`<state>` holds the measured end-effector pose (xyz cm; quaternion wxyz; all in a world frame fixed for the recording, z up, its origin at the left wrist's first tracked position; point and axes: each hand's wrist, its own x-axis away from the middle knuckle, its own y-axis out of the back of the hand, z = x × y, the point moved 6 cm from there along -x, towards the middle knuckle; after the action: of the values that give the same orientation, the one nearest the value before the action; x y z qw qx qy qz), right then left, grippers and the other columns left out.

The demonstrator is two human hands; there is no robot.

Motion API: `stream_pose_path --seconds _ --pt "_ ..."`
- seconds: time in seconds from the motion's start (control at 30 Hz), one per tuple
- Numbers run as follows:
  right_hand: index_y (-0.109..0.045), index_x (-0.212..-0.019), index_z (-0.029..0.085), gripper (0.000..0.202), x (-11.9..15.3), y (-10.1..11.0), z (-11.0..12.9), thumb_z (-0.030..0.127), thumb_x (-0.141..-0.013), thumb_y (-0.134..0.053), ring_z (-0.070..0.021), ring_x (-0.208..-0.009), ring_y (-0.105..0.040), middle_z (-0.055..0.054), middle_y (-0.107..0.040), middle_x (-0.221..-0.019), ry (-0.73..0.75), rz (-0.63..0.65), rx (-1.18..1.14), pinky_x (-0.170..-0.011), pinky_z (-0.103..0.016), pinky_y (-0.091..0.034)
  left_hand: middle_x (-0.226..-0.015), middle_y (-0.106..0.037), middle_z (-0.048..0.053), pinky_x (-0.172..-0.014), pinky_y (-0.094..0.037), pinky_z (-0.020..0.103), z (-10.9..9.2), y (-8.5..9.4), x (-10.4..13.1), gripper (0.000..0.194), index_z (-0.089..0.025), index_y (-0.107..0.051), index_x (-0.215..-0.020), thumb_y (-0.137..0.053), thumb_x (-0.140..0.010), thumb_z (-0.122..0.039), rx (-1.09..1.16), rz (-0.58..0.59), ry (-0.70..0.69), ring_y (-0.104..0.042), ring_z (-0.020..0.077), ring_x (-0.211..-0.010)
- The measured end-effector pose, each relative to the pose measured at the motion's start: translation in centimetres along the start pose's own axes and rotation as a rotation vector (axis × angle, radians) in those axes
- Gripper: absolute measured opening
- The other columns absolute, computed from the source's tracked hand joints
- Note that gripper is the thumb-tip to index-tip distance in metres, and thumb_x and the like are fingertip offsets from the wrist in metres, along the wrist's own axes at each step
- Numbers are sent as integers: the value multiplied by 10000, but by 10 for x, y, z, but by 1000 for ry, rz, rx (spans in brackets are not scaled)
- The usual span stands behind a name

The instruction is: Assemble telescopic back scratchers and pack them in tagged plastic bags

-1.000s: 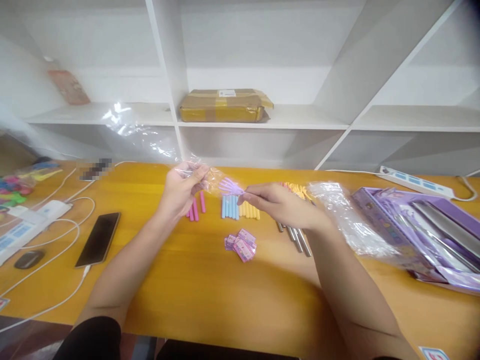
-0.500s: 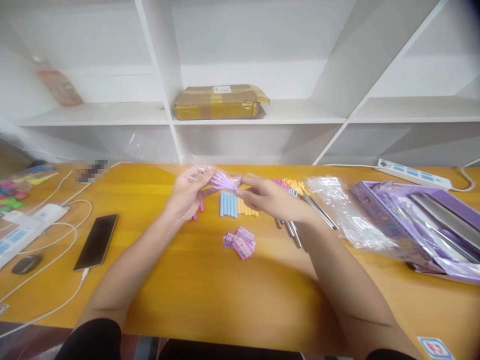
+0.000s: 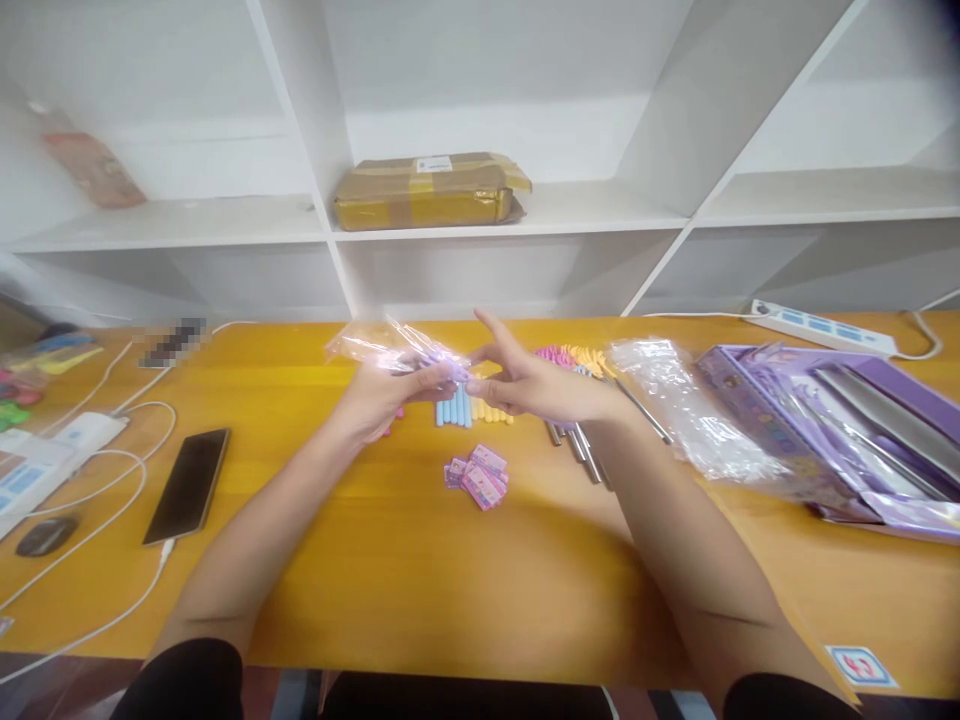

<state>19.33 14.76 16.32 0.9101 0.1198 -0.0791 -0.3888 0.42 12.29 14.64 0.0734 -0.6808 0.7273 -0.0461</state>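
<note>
In front of me, my left hand (image 3: 375, 400) is closed on a clear plastic bag (image 3: 379, 342) and small purple pronged pieces (image 3: 448, 368), blurred by motion. From the other side my right hand (image 3: 517, 382) pinches the edge of the same bundle, its index finger lifted away. Just below them lie rows of blue sticks (image 3: 452, 410) and yellow sticks (image 3: 492, 413), with a pink stick partly hidden by my left hand. Small pink-purple cards (image 3: 484, 478) overlap nearer me. Beside my right wrist, pink and yellow pronged pieces (image 3: 585, 357) adjoin metal rods (image 3: 581, 455), partly covered by my forearm.
Clear plastic sleeves (image 3: 667, 400) and a purple box (image 3: 750, 400) holding metal rods lie at right. To the left are a phone (image 3: 187, 485) with a cable, a dark mouse-like object (image 3: 46, 537) and a power strip (image 3: 67, 460). A taped carton (image 3: 427, 192) rests on the shelf.
My right index finger has lifted and extended upward. The clear bag has bunched above my left hand, and the purple pieces are more covered by my fingers. The view has shifted slightly.
</note>
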Motion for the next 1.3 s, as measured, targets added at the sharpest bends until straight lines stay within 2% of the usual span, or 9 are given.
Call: stream_pose_path --seconds 0.13,0.23,0.3,0.37,0.57,0.93,1.03,1.17,1.3 --pt "4 -1769 374 1204 2 0 3 421 -898 -825 -113 -730 -635 -136 -607 -1474 -3 -47 49 -581 -257 -563 -946 -817 138 -776 -699 384 -4 1 1 371 -116 -780 -911 -998 -727 -354 18 -37 -49 -818 290 -878" --pt "-322 -1712 275 954 4 8 6 485 -915 -802 -123 -681 -614 -96 -714 -1209 2 -36 108 -553 -269 -510 -948 -813 109 -779 -705 347 -23 17 -1 359 -124 -789 -923 -998 -724 -338 50 -132 -160 -815 240 -835" --pt "-666 -1420 199 574 5 14 9 562 -977 -704 -120 -641 -556 -41 -699 -916 4 24 191 -558 -273 -444 -923 -803 87 -784 -706 320 -39 31 -2 358 -121 -789 -902 -1000 -714 -340 78 -186 -239 -805 205 -822" --pt "-786 -1099 179 478 6 20 12 611 -1026 -597 -118 -630 -488 -2 -593 -731 40 56 270 -597 -284 -394 -881 -789 66 -798 -711 325 -50 44 -3 354 -120 -784 -871 -1006 -697 -334 94 -222 -288 -802 198 -832" --pt "-814 -979 197 490 4 24 16 625 -1024 -580 -127 -669 -414 5 -520 -723 126 -50 309 -665 -304 -347 -839 -788 63 -830 -712 359 -48 52 -8 415 -116 -781 -878 -1023 -663 -376 109 -231 -253 -805 202 -810" --pt "-733 -890 183 430 4 3 23 534 -1062 -554 -106 -633 -382 26 -465 -697 148 -81 298 -616 -293 -319 -889 -822 122 -780 -721 376 -14 16 -1 437 -92 -800 -934 -1027 -684 -369 91 -188 -98 -824 324 -956" --pt "-755 -1070 187 362 7 0 26 482 -1074 -545 -106 -651 -442 25 -523 -727 137 -73 301 -621 -280 -353 -889 -824 130 -772 -720 371 -9 9 1 448 -84 -800 -936 -1028 -682 -375 76 -198 -74 -817 341 -982" --pt "-687 -1333 200 406 11 10 26 427 -996 -686 -115 -672 -540 19 -632 -784 73 -35 230 -608 -269 -417 -955 -835 117 -795 -724 352 -22 18 -1 402 -107 -805 -878 -1029 -669 -366 115 -226 -175 -820 298 -969" --pt "-744 -1045 174 221 10 24 28 381 -979 -705 -116 -708 -607 -18 -708 -821 110 -55 107 -674 -288 -502 -954 -833 98 -778 -716 300 -31 30 -4 341 -116 -819 -854 -1014 -696 -347 149 -210 -214 -814 229 -909"
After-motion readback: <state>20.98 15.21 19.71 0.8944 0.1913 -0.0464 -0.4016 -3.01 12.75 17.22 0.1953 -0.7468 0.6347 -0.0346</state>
